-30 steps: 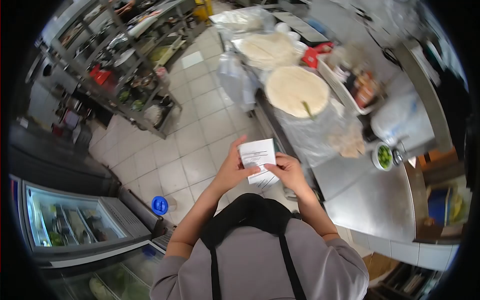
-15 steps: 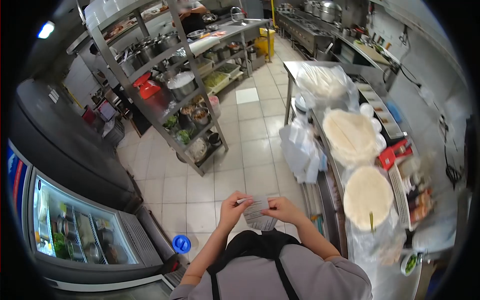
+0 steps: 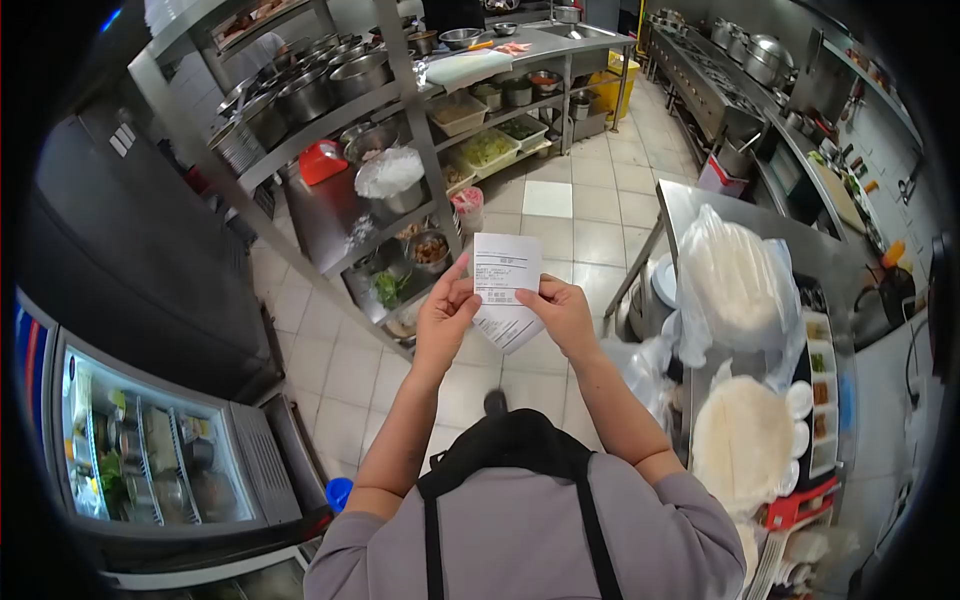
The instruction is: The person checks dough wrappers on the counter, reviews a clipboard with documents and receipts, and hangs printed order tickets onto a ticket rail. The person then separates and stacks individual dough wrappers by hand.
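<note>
A white printed receipt (image 3: 507, 258) is held up in front of my chest, its text facing me. My left hand (image 3: 445, 312) pinches its left edge, with the index finger pointing up along the side. My right hand (image 3: 562, 316) grips the right edge, thumb lying across the printed front. The lower part of the paper angles to a point below my thumbs; whether it is one folded slip or two, I cannot tell.
A metal shelf rack (image 3: 425, 150) with pots stands ahead left. A glass-door fridge (image 3: 155, 440) is at my left. On the right, a steel counter (image 3: 690, 205) carries bagged flatbreads (image 3: 735, 275) and a stack of flatbreads (image 3: 742, 440). A tiled floor (image 3: 600, 240) runs between them.
Both hands have raised the receipt higher and farther forward, spreading it toward me. The view has moved ahead, so the rack and counter appear closer.
</note>
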`<state>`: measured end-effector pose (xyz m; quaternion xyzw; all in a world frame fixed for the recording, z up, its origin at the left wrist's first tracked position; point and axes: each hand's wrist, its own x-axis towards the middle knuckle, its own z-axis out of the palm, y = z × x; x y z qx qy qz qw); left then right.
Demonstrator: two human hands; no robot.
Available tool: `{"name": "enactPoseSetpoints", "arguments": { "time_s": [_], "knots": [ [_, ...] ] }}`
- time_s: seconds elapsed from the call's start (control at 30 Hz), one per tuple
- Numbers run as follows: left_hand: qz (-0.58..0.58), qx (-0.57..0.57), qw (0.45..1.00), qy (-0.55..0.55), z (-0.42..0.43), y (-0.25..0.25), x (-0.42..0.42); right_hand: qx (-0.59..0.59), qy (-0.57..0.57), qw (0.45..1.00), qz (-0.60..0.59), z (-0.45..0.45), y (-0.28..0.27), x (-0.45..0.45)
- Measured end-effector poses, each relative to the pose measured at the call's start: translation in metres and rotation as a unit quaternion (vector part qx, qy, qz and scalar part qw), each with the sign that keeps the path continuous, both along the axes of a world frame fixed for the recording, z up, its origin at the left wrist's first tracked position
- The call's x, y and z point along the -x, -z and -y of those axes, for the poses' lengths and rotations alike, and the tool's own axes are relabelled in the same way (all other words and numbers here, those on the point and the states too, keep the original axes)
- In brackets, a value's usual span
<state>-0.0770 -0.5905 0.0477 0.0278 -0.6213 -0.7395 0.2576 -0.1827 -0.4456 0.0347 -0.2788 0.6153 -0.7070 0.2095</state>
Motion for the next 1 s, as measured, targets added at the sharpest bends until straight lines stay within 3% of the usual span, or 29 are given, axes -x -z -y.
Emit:
{"name": "enactPoseSetpoints", "arguments": {
  "time_s": [0.13,0.23,0.33,0.4,0.57,0.63,0.73,1.0],
  "knots": [
    [0.001,-0.004,1.0,0.03,0.036,0.008,0.097,-0.026,0.023,0.999,-0.017,0.032,-0.001,0.095],
    [0.017,0.023,0.998,0.047,0.065,0.012,0.176,-0.115,0.089,0.987,-0.064,0.052,-0.016,0.16],
    [0.028,0.051,0.997,0.047,0.085,0.009,0.256,-0.011,0.111,0.992,-0.062,0.077,-0.01,0.232],
    [-0.009,0.06,0.996,0.061,0.099,-0.002,0.317,-0.007,0.153,0.985,-0.082,0.082,-0.019,0.276],
    [-0.05,0.102,0.993,-0.008,0.123,-0.05,0.455,0.026,0.29,0.951,-0.101,0.08,0.003,0.379],
    [-0.083,0.069,0.994,-0.025,0.134,-0.077,0.509,0.038,0.327,0.94,-0.088,0.076,0.012,0.428],
    [-0.203,0.059,0.976,-0.048,0.16,-0.111,0.595,0.037,0.367,0.923,-0.109,0.069,0.013,0.508],
    [-0.253,0.135,0.928,-0.237,0.27,-0.175,0.74,0.052,0.38,0.907,-0.176,0.062,-0.001,0.74]
  ]
}}
